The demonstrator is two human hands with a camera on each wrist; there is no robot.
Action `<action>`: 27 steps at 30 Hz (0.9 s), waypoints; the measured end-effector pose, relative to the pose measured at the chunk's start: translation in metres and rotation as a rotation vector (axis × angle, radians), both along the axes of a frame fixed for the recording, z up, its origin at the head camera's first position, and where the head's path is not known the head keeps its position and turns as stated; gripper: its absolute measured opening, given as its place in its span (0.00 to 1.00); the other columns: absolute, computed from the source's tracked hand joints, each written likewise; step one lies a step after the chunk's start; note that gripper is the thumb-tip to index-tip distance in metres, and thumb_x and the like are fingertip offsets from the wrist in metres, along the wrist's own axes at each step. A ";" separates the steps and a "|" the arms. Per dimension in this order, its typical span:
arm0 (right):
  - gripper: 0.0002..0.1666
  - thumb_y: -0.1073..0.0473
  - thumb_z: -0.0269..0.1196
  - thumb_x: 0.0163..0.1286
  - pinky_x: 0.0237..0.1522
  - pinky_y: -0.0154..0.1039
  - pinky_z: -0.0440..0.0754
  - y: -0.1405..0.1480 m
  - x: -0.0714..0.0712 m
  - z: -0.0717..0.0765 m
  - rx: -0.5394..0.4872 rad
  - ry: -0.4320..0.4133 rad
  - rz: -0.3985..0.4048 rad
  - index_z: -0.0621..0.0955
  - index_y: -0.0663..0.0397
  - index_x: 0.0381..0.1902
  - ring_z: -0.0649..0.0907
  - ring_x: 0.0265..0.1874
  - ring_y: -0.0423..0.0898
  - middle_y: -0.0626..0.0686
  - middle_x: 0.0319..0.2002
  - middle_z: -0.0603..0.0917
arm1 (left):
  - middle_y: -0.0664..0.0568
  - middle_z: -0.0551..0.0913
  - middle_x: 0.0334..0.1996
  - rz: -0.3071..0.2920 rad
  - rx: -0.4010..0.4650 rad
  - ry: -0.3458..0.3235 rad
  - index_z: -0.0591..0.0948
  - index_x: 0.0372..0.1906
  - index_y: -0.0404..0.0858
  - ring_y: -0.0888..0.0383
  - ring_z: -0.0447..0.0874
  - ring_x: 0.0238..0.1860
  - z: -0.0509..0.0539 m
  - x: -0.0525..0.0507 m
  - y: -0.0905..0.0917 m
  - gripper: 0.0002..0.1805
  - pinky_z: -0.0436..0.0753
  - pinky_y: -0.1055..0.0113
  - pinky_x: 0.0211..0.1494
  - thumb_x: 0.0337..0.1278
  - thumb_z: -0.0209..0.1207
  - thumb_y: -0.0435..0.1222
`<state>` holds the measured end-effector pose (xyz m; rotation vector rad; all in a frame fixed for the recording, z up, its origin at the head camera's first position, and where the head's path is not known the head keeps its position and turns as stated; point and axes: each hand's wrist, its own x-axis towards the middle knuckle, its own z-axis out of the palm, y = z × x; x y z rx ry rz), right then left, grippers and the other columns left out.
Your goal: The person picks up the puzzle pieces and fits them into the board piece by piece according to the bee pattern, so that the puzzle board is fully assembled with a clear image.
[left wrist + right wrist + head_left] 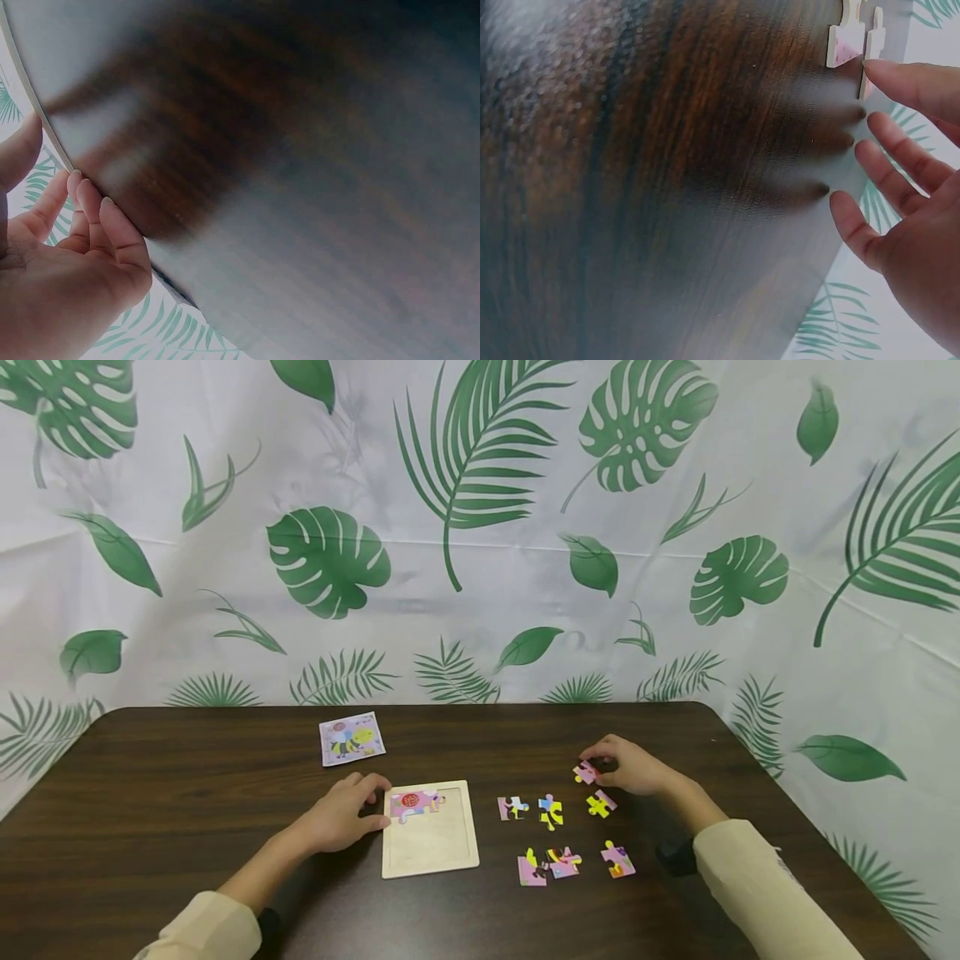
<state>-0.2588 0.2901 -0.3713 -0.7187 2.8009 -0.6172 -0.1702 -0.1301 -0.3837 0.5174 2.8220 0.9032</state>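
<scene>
A square wooden puzzle tray (430, 846) lies in front of me, with joined pink puzzle pieces (418, 804) at its top left. My left hand (341, 814) rests beside it, thumb and index fingertip touching its left edge and upper corner. In the left wrist view, the thumb meets the tray's rim (37, 105) and the other fingertips rest on the table. Over to the right, my right hand (626, 767) pinches a pink puzzle piece (585, 772) between thumb and index finger. Its other fingers are spread loosely in the right wrist view.
Loose pieces lie between tray and right hand: a yellow one (600, 804), a blue-and-yellow one (551, 812), and several others. A bee picture card (352, 739) lies behind the tray. A leaf-patterned cloth (480, 610) hangs beyond the dark wooden table (187, 777).
</scene>
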 end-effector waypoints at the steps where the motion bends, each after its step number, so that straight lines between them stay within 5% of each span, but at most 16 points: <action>1: 0.18 0.69 0.64 0.56 0.48 0.55 0.70 0.000 0.000 0.000 -0.002 0.000 0.004 0.79 0.62 0.47 0.74 0.43 0.55 0.56 0.41 0.73 | 0.49 0.71 0.34 0.000 -0.001 0.000 0.73 0.49 0.38 0.51 0.70 0.38 0.000 0.000 0.000 0.20 0.71 0.55 0.39 0.50 0.64 0.37; 27: 0.17 0.61 0.67 0.55 0.45 0.54 0.70 0.003 0.002 -0.004 -0.055 0.014 -0.022 0.80 0.61 0.43 0.74 0.42 0.55 0.56 0.41 0.74 | 0.49 0.70 0.35 0.006 0.000 -0.009 0.73 0.49 0.39 0.51 0.69 0.38 0.000 0.000 0.000 0.21 0.70 0.56 0.38 0.50 0.64 0.37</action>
